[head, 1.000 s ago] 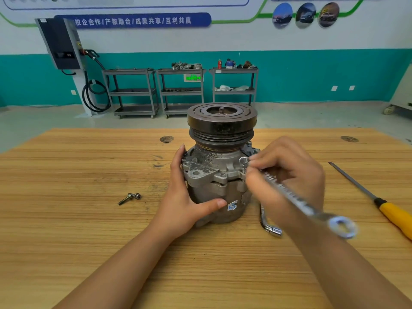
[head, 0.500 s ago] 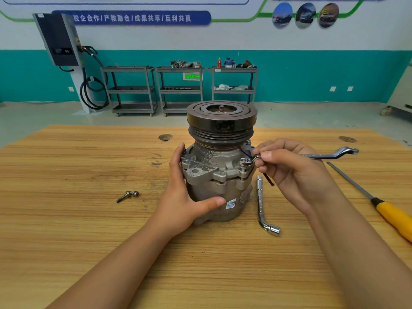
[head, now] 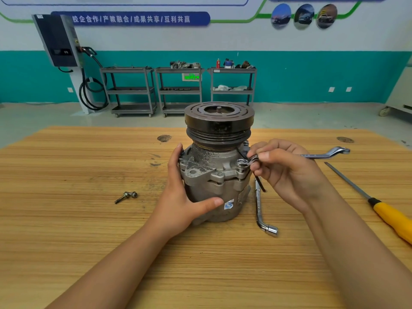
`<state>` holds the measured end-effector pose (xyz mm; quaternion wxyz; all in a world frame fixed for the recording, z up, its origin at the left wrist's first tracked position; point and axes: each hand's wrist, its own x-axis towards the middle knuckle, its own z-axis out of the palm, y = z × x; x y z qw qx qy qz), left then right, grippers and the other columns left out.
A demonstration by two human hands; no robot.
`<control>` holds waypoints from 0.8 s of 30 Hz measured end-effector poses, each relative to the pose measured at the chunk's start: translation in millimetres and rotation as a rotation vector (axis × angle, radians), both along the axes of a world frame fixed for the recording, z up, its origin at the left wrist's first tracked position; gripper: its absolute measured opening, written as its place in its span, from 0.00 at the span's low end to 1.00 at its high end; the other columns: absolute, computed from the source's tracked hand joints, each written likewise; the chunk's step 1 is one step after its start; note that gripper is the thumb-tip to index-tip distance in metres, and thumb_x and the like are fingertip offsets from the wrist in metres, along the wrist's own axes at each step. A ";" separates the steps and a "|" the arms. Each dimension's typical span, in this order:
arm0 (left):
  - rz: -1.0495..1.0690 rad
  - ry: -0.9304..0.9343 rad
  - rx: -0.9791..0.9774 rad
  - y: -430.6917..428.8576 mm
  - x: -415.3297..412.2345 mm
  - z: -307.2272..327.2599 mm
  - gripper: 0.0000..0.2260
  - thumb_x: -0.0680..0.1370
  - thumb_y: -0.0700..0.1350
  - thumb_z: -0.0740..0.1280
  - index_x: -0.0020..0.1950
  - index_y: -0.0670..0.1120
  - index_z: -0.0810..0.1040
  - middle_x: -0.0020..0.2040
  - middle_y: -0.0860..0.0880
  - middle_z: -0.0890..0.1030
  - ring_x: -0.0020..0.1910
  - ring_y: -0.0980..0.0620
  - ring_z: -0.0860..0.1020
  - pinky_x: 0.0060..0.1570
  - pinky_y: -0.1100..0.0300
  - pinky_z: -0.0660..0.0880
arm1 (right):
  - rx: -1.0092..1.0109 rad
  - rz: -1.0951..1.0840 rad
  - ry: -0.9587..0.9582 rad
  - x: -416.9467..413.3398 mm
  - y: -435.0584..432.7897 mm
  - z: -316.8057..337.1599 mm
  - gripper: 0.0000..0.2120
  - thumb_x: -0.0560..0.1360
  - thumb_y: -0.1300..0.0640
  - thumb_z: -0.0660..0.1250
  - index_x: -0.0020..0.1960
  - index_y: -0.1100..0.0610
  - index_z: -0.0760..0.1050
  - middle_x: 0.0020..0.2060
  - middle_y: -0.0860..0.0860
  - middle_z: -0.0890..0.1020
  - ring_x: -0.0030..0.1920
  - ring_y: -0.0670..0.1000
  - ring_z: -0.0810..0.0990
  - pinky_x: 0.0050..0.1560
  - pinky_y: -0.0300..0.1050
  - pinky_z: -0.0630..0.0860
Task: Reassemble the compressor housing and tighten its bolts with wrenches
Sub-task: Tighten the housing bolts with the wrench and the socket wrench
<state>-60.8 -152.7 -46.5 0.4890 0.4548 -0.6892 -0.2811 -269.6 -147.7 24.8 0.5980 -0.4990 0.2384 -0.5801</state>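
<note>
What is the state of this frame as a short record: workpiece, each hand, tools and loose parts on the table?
Workpiece: compressor standing upright on wooden table, pulley up.
Left hand: grips the compressor body.
Right hand: holds ring wrench, ring end seated on the housing's right lug.
Idle tools: L-shaped socket wrench beside compressor; yellow-handled screwdriver far right.
Loose parts: bolts left of compressor.

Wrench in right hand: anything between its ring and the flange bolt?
Nothing visible. The right hand holds the wrench with its ring over the bolt on the compressor. The pulley overhangs above and the L-wrench lies on the table below; neither is in between.
</note>
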 end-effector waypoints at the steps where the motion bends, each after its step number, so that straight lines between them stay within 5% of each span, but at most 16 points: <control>1: -0.002 -0.001 0.000 0.0 -0.2 0.2 0.53 0.55 0.64 0.76 0.66 0.77 0.42 0.63 0.78 0.61 0.67 0.67 0.67 0.65 0.64 0.66 | -0.007 0.011 -0.001 -0.5 -0.2 -0.3 0.09 0.63 0.69 0.64 0.29 0.59 0.78 0.34 0.56 0.81 0.28 0.50 0.80 0.30 0.37 0.77; 7: -0.004 -0.011 -0.006 0.5 -0.4 1.0 0.52 0.56 0.64 0.76 0.66 0.77 0.41 0.64 0.78 0.60 0.68 0.64 0.67 0.67 0.60 0.67 | -0.409 -0.395 0.263 13.8 13.2 -11.9 0.06 0.64 0.71 0.66 0.32 0.63 0.75 0.35 0.54 0.78 0.31 0.56 0.80 0.30 0.43 0.77; 12: -0.013 -0.002 -0.007 1.2 0.6 0.9 0.53 0.58 0.63 0.78 0.67 0.76 0.41 0.58 0.86 0.58 0.66 0.72 0.65 0.61 0.75 0.65 | -0.807 -0.742 0.549 31.1 21.2 -18.6 0.06 0.64 0.73 0.66 0.31 0.66 0.71 0.31 0.57 0.73 0.31 0.56 0.73 0.27 0.52 0.67; 15: -0.015 0.003 -0.006 1.2 0.9 0.7 0.52 0.58 0.61 0.77 0.67 0.74 0.42 0.58 0.85 0.60 0.64 0.75 0.65 0.58 0.80 0.63 | -0.716 -0.710 0.499 28.8 20.4 -16.4 0.06 0.64 0.73 0.67 0.32 0.66 0.73 0.32 0.56 0.75 0.32 0.55 0.75 0.28 0.51 0.71; 19: 0.001 -0.004 -0.017 0.0 0.0 0.0 0.52 0.58 0.60 0.79 0.65 0.78 0.41 0.67 0.71 0.62 0.69 0.62 0.67 0.67 0.61 0.66 | -0.392 -0.364 0.082 15.0 13.5 -2.5 0.11 0.64 0.72 0.64 0.30 0.58 0.79 0.32 0.52 0.79 0.29 0.51 0.79 0.28 0.40 0.75; 24: 0.005 -0.004 -0.024 -0.5 -0.2 -1.0 0.51 0.57 0.61 0.78 0.63 0.80 0.41 0.62 0.79 0.59 0.69 0.64 0.66 0.67 0.62 0.65 | -0.147 -0.130 0.010 6.4 3.5 1.3 0.12 0.62 0.70 0.63 0.27 0.58 0.79 0.30 0.53 0.80 0.26 0.48 0.78 0.27 0.36 0.73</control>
